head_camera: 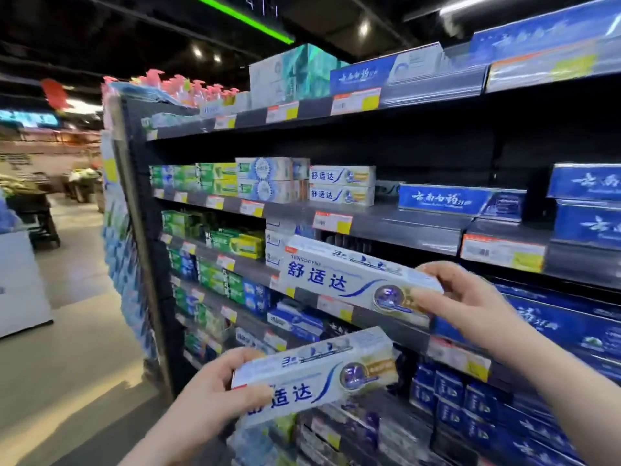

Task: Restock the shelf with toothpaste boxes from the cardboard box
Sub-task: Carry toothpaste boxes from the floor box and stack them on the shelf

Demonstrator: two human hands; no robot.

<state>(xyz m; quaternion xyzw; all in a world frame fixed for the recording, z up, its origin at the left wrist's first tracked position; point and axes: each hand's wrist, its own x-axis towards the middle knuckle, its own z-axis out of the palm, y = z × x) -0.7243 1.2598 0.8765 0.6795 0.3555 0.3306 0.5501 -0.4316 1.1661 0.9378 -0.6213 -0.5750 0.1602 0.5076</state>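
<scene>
Here the left hand (pixel 215 388) clasps a long white toothpaste box with blue lettering (pixel 319 375); the right hand (pixel 470 304) pinches a second identical white box (pixel 336 277) higher, before the dark metal shelf (pixel 403 227).

Dim shop: ceiling spotlights (pixel 363 28) and a green light strip (pixel 245 18) glow above the shelf unit (pixel 403 227); its right end blurs and bends.

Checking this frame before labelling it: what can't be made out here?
Head view only:
- The cardboard box: outside the frame.
- Print on the price tags: blurred and too small.
- Left part of the lower toothpaste box: covered by the left hand.
- Right end of the upper toothpaste box: covered by the right hand.
</scene>
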